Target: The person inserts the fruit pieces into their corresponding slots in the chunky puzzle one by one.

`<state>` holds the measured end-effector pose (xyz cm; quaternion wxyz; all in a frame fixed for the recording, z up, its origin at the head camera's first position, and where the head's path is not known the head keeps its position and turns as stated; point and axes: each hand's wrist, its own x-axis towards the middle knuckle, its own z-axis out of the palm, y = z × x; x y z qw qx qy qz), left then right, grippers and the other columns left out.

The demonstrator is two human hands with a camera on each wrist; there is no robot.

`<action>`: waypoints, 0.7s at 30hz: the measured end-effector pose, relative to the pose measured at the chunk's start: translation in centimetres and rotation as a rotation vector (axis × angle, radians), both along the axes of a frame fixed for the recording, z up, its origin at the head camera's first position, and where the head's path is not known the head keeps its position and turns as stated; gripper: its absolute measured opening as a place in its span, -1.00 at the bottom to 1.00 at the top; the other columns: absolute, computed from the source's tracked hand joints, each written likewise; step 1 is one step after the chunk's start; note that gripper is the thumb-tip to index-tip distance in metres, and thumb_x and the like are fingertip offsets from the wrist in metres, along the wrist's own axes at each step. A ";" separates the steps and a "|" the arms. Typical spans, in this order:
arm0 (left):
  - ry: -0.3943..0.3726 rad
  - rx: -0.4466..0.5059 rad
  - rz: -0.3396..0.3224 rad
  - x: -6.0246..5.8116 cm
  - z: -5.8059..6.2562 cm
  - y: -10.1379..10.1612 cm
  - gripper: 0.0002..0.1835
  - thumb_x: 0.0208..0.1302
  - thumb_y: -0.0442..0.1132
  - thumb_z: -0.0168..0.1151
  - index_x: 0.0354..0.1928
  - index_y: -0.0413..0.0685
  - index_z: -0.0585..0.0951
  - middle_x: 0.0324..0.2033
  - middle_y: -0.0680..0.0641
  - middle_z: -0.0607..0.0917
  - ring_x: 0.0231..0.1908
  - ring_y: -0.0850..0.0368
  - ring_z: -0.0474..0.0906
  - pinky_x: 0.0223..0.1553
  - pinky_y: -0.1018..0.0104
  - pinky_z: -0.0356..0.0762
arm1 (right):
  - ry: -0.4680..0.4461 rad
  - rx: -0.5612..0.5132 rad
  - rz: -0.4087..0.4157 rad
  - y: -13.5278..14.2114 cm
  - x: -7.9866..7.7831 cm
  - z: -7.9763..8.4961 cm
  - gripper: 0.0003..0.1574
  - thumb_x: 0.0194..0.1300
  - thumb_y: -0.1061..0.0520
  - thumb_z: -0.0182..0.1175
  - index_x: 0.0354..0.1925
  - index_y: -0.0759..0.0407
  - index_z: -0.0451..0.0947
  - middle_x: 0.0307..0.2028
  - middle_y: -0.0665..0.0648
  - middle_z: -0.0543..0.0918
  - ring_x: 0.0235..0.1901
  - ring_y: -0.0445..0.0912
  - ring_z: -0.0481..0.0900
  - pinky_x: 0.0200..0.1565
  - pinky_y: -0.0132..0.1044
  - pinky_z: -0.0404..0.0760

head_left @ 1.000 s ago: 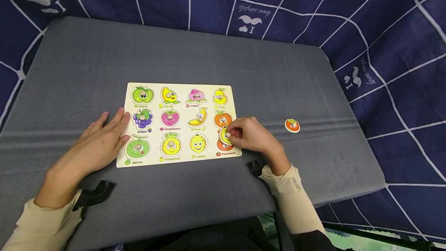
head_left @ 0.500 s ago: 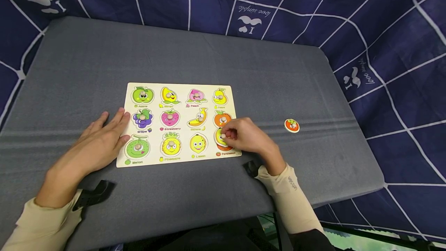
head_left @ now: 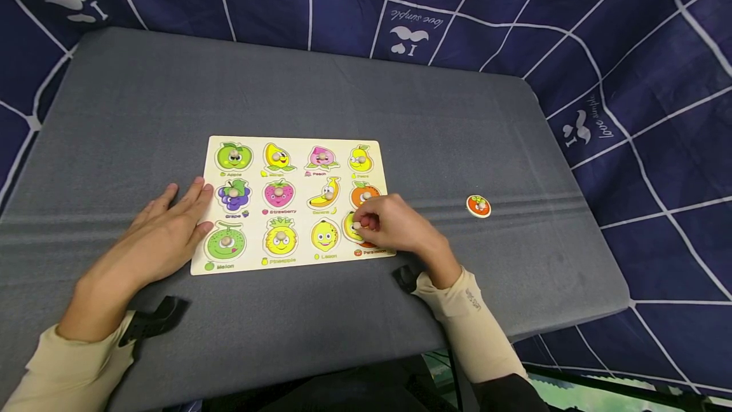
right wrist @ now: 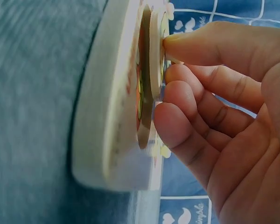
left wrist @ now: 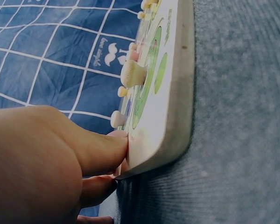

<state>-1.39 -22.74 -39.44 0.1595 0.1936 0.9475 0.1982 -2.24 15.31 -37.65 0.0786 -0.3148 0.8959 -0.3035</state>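
A cream wooden fruit puzzle board (head_left: 303, 258) lies flat on the table, most of its fruit pieces seated with knobs up. My right hand (head_left: 397, 224) pinches the small knob of a round yellow puzzle piece (head_left: 349, 227) between thumb and index finger. That piece (right wrist: 155, 60) is held over the board's lower right part, partly covering the persimmon spot, right of the lemon spot (head_left: 325, 234), which shows no knob. In the right wrist view it stands slightly apart from the board. My left hand (head_left: 162, 234) lies with straight fingers at the board's left edge, its thumb (left wrist: 102, 151) touching the corner.
An orange-red puzzle piece (head_left: 478, 206) with a knob lies on the grey cloth-covered table (head_left: 400, 310), right of the board. A dark blue curtain (head_left: 343, 14) with white grid lines hangs behind and beside the table.
My right hand has moved left across the board with the yellow puzzle piece, toward the lemon spot. The left hand and board have stayed in place.
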 end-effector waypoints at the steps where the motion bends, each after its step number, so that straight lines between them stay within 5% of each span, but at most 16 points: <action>1: 0.000 -0.001 0.000 0.0 0.0 0.0 -0.33 0.55 -0.21 -0.04 0.50 -0.38 -0.02 0.49 -0.40 -0.10 0.38 -0.63 -0.26 0.25 -0.53 -0.25 | -0.002 0.001 0.001 -0.1 0.0 0.0 -0.90 0.08 0.35 0.31 -0.45 0.17 0.66 -0.60 -0.09 0.49 -0.58 -0.23 0.45 -0.49 -0.44 0.44; 21: -0.018 -0.012 0.004 -0.1 0.1 0.1 -0.33 0.56 -0.19 -0.06 0.51 -0.36 -0.03 0.49 -0.38 -0.12 0.39 -0.62 -0.27 0.26 -0.52 -0.26 | -0.007 -0.005 0.043 -1.4 0.1 -0.1 -0.91 0.07 0.34 0.29 -0.43 0.19 0.68 -0.57 -0.08 0.52 -0.53 -0.32 0.43 -0.45 -0.48 0.46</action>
